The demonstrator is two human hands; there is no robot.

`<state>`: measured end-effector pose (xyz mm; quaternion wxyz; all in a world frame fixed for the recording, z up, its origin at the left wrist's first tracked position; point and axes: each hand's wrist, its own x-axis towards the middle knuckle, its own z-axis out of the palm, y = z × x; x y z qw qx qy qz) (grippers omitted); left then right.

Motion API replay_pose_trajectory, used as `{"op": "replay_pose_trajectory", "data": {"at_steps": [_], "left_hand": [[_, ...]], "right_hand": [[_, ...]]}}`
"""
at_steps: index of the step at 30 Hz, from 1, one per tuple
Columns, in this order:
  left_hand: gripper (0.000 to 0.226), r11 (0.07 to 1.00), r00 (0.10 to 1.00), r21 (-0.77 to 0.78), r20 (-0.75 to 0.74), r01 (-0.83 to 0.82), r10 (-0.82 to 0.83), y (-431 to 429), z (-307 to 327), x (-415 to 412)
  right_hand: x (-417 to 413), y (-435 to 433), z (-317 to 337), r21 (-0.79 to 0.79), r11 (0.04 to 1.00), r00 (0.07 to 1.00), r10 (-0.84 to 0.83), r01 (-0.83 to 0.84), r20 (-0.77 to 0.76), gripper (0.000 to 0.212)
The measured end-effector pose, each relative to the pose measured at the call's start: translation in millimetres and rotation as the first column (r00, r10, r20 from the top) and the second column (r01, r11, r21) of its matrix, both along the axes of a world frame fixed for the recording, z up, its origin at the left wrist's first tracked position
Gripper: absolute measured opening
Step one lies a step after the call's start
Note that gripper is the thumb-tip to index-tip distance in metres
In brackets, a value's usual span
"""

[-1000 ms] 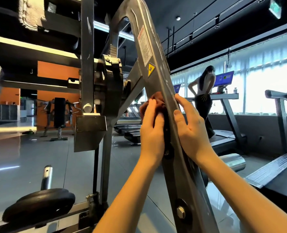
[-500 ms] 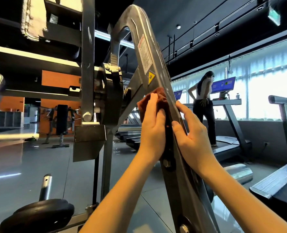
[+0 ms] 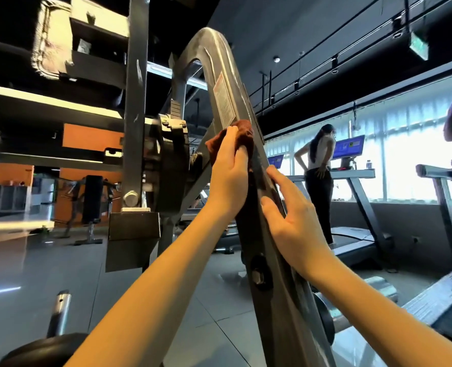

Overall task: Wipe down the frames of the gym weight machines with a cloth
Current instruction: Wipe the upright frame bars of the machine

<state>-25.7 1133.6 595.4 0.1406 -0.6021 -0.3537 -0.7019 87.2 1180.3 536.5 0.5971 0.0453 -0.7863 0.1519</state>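
Gym floor w/ treadmills [image 3: 352, 234] along bright windows [image 3: 405, 154], a person [image 3: 319, 181] standing on one in the bkgd. Foreground: the slanted grey metal frame [image 3: 219, 62] of a weight machine, seen from a head cam. L hand [image 3: 229, 178] grips a bunched rust-brown cloth [image 3: 242, 133], fingers curled over it, pressing it against the frame's front face just below the white warning label [image 3: 223, 102]. Cloth sticks out above the L fingertips, higher on the beam than the R hand [image 3: 291, 221]. R hand rests on the frame's right edge, just below the cloth, fingers nearly straight, thumb on the front face, holding nothing. Both bare forearms reach up and fwd. Bolt [image 3: 258, 276] shows on the frame below the hands; black weight plate [image 3: 172, 176] sits left of the beam.
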Motion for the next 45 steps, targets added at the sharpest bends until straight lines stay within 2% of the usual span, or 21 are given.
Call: {"op": "replay_pose_trajectory", "data": {"at_steps": [5, 8, 11, 13, 16, 19, 21, 25, 30, 33, 36, 38, 42, 45], "left_hand": [[0.037, 0.976, 0.979, -0.149, 0.103, -0.158, 0.174, 7, 73, -33], [0.028, 0.996, 0.998, -0.076, 0.054, -0.039, 0.043, 6, 63, -29], [0.037, 1.000, 1.000, -0.010, -0.026, 0.003, -0.003, 12, 25, -20], [0.038, 0.997, 0.997, 0.001, -0.022, -0.072, 0.072, 13, 38, -21], [0.025, 0.986, 0.987, -0.044, 0.010, -0.163, 0.163, 14, 92, -28], [0.034, 0.962, 0.965, -0.146, 0.090, -0.231, 0.246, 17, 130, -40], [0.037, 0.968, 0.971, -0.131, 0.081, -0.215, 0.227, 16, 116, -35], [0.027, 0.987, 0.993, -0.104, -0.004, -0.118, 0.119, 9, 57, -21], [0.032, 0.967, 0.972, -0.111, 0.021, -0.231, 0.234, 8, 92, -24], [0.032, 0.975, 0.981, -0.130, 0.048, -0.179, 0.187, 7, 93, -21], [0.023, 0.995, 0.997, -0.074, 0.018, -0.070, 0.072, 6, 49, -14], [0.029, 0.997, 0.999, -0.063, 0.007, -0.040, 0.040, 4, 24, -6], [0.027, 0.987, 0.991, -0.105, 0.049, -0.121, 0.127, 7, 54, -20], [0.036, 0.980, 0.981, -0.145, 0.120, -0.137, 0.155, 7, 70, -25]], "right_hand": [[-15, -1, 37, -0.014, 0.999, 0.999, 0.051, -0.051, -0.013, 0.034], [-20, 6, 33, -0.030, 0.999, 0.999, 0.040, -0.040, 0.005, 0.042], [-21, 9, 33, -0.021, 1.000, 1.000, 0.019, -0.019, 0.002, 0.049], [-21, 9, 34, -0.029, 1.000, 1.000, 0.006, -0.006, -0.002, 0.048], [-20, 10, 33, -0.014, 1.000, 1.000, 0.005, -0.005, -0.008, 0.041], [-20, 9, 33, -0.019, 1.000, 1.000, 0.015, -0.015, -0.004, 0.040], [-21, 11, 32, -0.020, 0.999, 1.000, 0.025, -0.025, -0.005, 0.040], [-22, 14, 32, -0.021, 1.000, 1.000, 0.013, -0.014, -0.020, 0.040], [-23, 13, 32, -0.033, 0.999, 1.000, -0.006, 0.006, -0.008, 0.047], [-23, 13, 32, -0.043, 0.999, 1.000, -0.010, 0.011, 0.007, 0.050], [-24, 14, 31, -0.025, 1.000, 1.000, -0.005, 0.004, -0.016, 0.044], [-23, 14, 32, -0.029, 0.999, 1.000, -0.014, 0.014, -0.023, 0.042], [-25, 15, 34, -0.036, 0.999, 1.000, -0.026, 0.026, -0.012, 0.046], [-25, 13, 32, -0.051, 0.998, 0.999, -0.037, 0.037, 0.007, 0.049]]}}
